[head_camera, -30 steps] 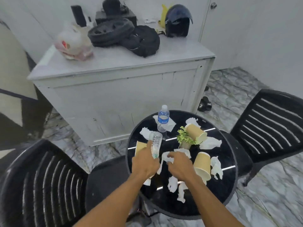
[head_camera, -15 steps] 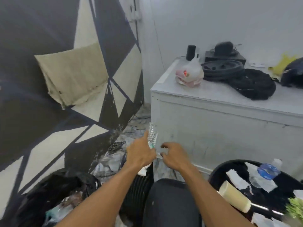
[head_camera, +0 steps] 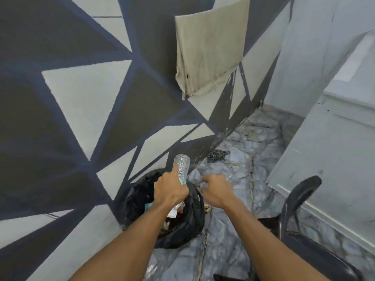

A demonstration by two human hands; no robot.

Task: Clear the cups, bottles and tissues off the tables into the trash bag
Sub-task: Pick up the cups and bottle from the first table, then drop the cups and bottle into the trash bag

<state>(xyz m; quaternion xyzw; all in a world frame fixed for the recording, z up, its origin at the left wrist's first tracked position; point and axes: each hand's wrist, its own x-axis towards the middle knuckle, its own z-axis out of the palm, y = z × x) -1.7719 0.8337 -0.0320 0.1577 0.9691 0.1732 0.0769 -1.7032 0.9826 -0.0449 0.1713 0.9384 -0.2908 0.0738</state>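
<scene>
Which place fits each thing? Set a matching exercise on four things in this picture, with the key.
Things:
1. clear plastic bottle
2. black trash bag
3. beige cloth
4. black chair

Places:
A. hanging on the patterned wall
B. on the floor below the hands
C. gripped in the left hand
D. at the lower right, by the white cabinet

Pairs: 1-C, 2-B, 3-A, 4-D

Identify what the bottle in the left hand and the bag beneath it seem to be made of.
The water bottle looks like thin clear plastic: the wall shows through it and its body is ribbed. The trash bag looks like thin glossy black plastic film, judging by its crumpled, sagging rim with soft highlights. The left hand is closed around the bottle.
</scene>
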